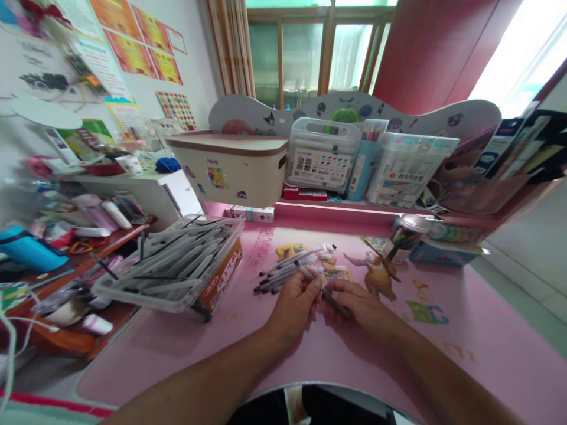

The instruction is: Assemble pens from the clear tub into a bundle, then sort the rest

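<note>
A slim pen [305, 273] with a pale barrel and a dark end slants between my two hands above the pink desk. My left hand [296, 300] is closed, with thumb and fingers pinching the pale part. On the darker lower part [335, 304], my right hand [358, 302] has its fingers closed. Whether these two parts are joined is hidden by my fingers. Just beyond my left hand lies a loose pile of similar pens [277, 273] with black ends. To the left stands a clear plastic box [177, 304] heaped with grey pen barrels [177, 260].
A cream lidded bin [230, 171], a marker case [325, 156] and a second pen case [410, 171] stand on the desk's back shelf. At the right rear are a can [405, 236] and a blue box [445, 251]. A cluttered side shelf [128, 236] borders the left.
</note>
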{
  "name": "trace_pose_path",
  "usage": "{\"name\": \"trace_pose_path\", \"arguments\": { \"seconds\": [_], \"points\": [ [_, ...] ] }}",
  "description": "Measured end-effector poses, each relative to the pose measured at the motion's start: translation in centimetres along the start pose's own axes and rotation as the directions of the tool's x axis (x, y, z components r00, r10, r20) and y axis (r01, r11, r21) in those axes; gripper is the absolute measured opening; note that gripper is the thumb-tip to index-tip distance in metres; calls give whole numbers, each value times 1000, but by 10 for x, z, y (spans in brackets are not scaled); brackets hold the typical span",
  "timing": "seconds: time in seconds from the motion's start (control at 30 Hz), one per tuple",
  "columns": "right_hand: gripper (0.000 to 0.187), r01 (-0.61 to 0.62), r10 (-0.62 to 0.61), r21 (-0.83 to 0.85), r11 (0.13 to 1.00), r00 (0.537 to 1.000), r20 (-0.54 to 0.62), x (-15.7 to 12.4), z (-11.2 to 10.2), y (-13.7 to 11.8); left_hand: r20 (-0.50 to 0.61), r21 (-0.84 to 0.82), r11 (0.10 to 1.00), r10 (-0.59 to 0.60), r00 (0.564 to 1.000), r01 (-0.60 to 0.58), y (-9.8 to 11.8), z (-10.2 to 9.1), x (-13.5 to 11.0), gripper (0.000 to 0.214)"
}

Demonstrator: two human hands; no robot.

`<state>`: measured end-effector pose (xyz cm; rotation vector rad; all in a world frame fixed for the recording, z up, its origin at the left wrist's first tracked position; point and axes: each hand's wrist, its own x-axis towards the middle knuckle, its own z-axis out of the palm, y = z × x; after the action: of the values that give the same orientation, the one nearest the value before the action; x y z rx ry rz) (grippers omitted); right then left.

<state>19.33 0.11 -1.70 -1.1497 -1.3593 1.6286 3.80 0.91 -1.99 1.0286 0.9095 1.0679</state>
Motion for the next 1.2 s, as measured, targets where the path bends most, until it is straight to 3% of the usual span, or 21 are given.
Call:
{"name": "trace_pose_path", "arguments": {
  "seconds": [0.1, 0.23, 0.53, 0.73, 1.07, 1.2],
  "points": [
    [17, 44, -44, -43, 998, 999, 10, -1, 1, 2, 65, 9, 999, -42, 997, 41, -3, 0, 0, 30],
    [22, 64, -65, 24, 998, 996, 67, 0, 3, 5, 130, 22, 999, -30, 991, 27, -7, -4, 2, 32],
    [30, 0, -7, 91, 996, 997, 74, -5, 9, -14, 72, -1, 1000, -20, 997, 21, -2, 0, -8, 31],
    [42, -75, 66, 88, 993, 993, 96, -7, 10, -19, 87, -12, 1000, 5, 996, -4, -4, -1, -8, 31],
    [44, -161, 148, 150, 975, 984, 98, -12, 14, -23, 105, -26, 999, 31, 994, -28, 8, -3, -9, 32],
    [49, -153, 147, 185, 971, 988, 46, -11, 10, -16, 7, -71, 997, 17, 1000, -16, 15, -5, -4, 41]
  ]
}}
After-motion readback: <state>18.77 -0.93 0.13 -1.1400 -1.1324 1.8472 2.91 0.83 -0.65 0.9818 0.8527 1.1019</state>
